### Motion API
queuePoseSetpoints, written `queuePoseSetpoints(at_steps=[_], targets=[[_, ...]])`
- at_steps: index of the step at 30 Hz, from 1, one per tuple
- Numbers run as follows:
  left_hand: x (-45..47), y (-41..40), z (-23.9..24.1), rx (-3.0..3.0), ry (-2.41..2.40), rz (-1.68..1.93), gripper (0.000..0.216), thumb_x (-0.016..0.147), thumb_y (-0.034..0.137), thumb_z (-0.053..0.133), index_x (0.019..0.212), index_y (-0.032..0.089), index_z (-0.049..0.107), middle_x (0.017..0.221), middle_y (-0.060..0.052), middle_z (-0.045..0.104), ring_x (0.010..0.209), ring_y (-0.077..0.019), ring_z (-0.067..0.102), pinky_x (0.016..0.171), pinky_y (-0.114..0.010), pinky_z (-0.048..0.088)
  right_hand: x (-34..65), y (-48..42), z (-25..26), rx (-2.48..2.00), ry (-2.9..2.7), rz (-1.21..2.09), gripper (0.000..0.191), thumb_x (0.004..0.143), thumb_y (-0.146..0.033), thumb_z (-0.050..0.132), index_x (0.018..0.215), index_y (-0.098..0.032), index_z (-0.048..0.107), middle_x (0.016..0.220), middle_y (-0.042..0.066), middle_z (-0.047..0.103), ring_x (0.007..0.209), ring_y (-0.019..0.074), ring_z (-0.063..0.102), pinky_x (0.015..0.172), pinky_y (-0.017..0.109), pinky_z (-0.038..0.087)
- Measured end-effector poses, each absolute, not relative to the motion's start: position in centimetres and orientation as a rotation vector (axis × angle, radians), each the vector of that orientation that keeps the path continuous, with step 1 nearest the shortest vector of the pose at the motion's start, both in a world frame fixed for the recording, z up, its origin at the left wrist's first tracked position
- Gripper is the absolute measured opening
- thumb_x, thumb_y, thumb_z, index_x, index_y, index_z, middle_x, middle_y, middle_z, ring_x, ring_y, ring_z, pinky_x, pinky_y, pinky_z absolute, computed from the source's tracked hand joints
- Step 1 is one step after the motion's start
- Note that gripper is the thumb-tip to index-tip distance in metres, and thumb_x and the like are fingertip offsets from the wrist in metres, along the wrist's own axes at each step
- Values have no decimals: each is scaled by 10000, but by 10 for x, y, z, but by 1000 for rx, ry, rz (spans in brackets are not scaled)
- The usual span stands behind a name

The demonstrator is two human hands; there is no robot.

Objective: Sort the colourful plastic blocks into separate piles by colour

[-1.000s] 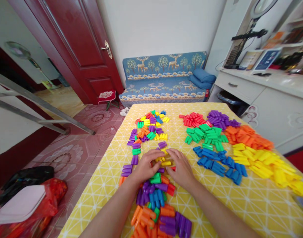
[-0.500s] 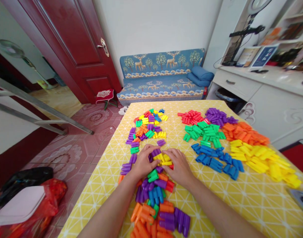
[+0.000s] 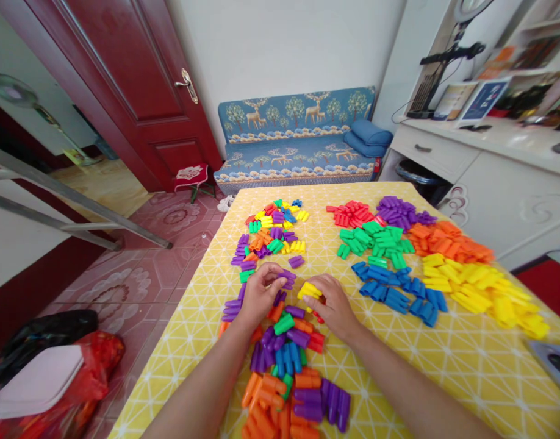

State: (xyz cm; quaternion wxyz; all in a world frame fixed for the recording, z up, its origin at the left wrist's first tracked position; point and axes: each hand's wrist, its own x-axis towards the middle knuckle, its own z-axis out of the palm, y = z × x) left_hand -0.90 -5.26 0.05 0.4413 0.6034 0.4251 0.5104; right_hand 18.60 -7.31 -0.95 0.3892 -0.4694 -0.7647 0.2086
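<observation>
My left hand pinches a purple plastic building block with rounded, finger-like ridges, raised over the mixed pile. My right hand is closed on a yellow block of the same sort, a short gap to the right of the purple one. Some red shows under the right fingers, partly hidden. Below and between the hands lie mixed blocks, among them a green block, a blue block and several purple and orange ones. A loose purple block rests just beyond the left fingertips.
On the right lie single-colour heaps: red, purple, green, blue, orange and yellow. More mixed blocks spread along the far left of the yellow tablecloth. A blue sofa stands behind the table.
My hands have moved apart and lifted. The purple block and the yellow block, close together before, are now separated, one in each hand.
</observation>
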Motion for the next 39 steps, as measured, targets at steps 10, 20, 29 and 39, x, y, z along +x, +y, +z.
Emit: queuePoseSetpoints(at_steps=[10, 20, 29, 39], targets=[[-8, -52, -3, 1592, 1038, 1210, 301, 845, 224, 590, 1143, 183, 591, 1072, -72, 682, 984, -183, 662, 857, -310, 542, 184, -69, -22, -1345, -1765, 439, 475, 885, -313, 508, 1339, -187, 442, 1276, 133, 551, 1184, 256, 511, 994, 461, 423], [-4, -58, -2, 1369, 923, 1099, 384, 709, 249, 765, 1057, 158, 631, 903, -53, 713, 827, -168, 698, 769, -285, 577, 179, -82, -3, -1139, -2081, 128, 431, 873, -301, 578, 1293, -225, 521, 1133, 82, 632, 1086, 256, 508, 946, 442, 402], [-3, -60, 3, 1300, 937, 1085, 406, 716, 276, 760, 1081, 157, 630, 903, -55, 715, 766, -163, 703, 681, -262, 583, 179, -84, 1, -1193, -2069, 87, 424, 866, -360, 592, 1260, -208, 550, 1121, 101, 608, 1044, 259, 515, 879, 419, 418], [-10, -58, 5, 1810, 1179, 1077, 210, 836, 277, 620, 1008, 189, 702, 953, -59, 746, 850, -190, 707, 755, -286, 573, 207, -70, 3, -1269, -1835, -41, 443, 873, -389, 579, 1287, -239, 530, 1094, 81, 667, 999, 250, 598, 902, 432, 438]])
